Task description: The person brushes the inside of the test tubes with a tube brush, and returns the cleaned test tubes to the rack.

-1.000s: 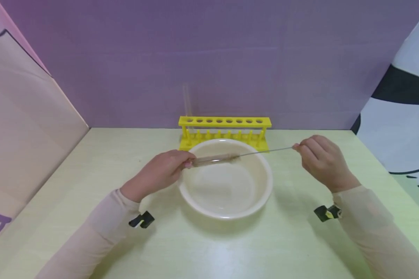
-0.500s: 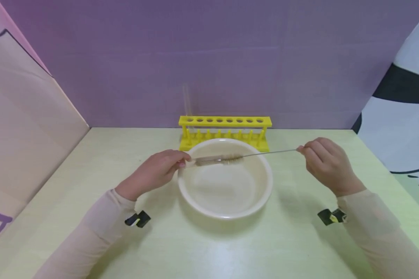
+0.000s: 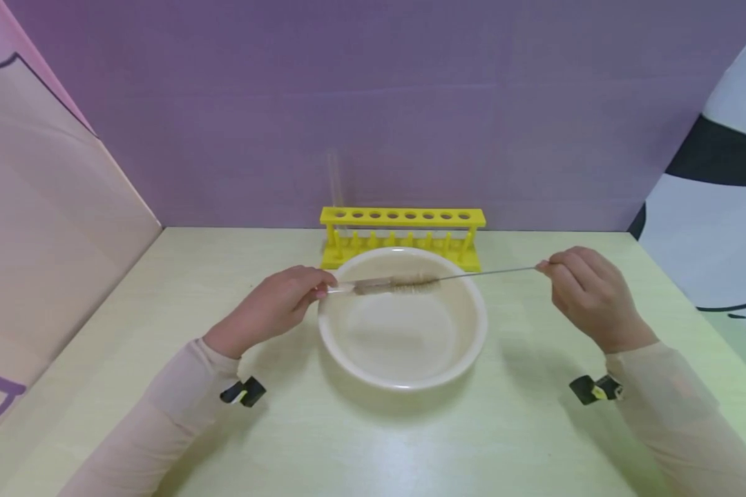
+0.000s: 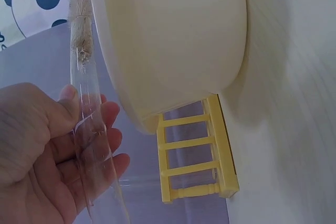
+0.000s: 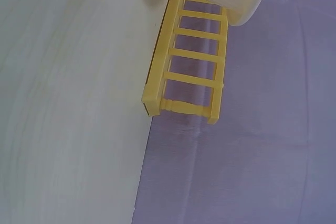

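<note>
My left hand (image 3: pixel 273 300) grips a clear glass test tube (image 4: pixel 90 124), thumb on one side and fingers curled round the other. The tube lies nearly level over the cream basin (image 3: pixel 404 383), its mouth toward the right. A test tube brush (image 3: pixel 423 281) with pale bristles is partly in the tube; the rest of its bristles stick out past the mouth, as the left wrist view shows too. Out to the right, my right hand (image 3: pixel 593 297) pinches the end of the brush's thin wire handle (image 3: pixel 491 273). The right wrist view does not show this hand.
A yellow test tube rack (image 3: pixel 404 217) stands behind the basin, close to its far rim. One clear tube (image 3: pixel 336 179) stands upright in the rack's leftmost hole. A purple backdrop (image 3: pixel 373 110) rises behind the pale table (image 3: pixel 398 449).
My right hand has moved a little right, drawing the brush partly out, so more bristles show beyond the tube's mouth. My left hand has shifted slightly left with the tube.
</note>
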`<action>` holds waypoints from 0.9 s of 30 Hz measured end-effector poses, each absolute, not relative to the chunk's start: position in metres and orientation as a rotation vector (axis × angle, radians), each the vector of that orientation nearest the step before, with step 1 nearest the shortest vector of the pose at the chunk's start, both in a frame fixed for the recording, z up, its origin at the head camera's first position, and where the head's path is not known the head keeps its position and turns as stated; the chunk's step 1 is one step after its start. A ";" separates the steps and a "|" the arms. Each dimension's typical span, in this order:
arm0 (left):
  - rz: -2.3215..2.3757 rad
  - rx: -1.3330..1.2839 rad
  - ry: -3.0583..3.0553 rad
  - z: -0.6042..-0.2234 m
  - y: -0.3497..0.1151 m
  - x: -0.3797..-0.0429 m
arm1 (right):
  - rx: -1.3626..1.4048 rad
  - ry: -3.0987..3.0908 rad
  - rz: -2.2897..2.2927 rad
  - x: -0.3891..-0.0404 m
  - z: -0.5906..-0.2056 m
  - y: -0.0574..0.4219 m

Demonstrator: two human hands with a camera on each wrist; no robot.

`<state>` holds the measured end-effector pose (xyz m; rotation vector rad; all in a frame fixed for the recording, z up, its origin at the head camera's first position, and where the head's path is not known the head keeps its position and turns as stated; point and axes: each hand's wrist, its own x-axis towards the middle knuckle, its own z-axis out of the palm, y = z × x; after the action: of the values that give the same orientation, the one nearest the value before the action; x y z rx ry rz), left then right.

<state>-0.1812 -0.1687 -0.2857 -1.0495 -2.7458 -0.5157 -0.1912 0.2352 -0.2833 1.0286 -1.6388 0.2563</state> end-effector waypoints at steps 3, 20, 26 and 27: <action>-0.515 -1.033 -2.757 -0.286 -0.170 -0.182 | 1.017 -1.638 0.260 -0.190 -0.283 0.235; -0.526 -1.046 -2.703 -0.292 -0.178 -0.181 | 1.007 -1.648 0.269 -0.191 -0.286 0.241; -0.534 -1.066 -2.676 -0.294 -0.180 -0.181 | 1.007 -1.654 0.257 -0.188 -0.284 0.242; -0.532 -1.067 -2.673 -0.294 -0.180 -0.181 | 1.009 -1.659 0.255 -0.187 -0.284 0.243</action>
<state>-0.1811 -0.1798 -0.2945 -1.0674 -2.6735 -0.5323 -0.1873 0.2430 -0.2839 1.0087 -1.6589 0.2551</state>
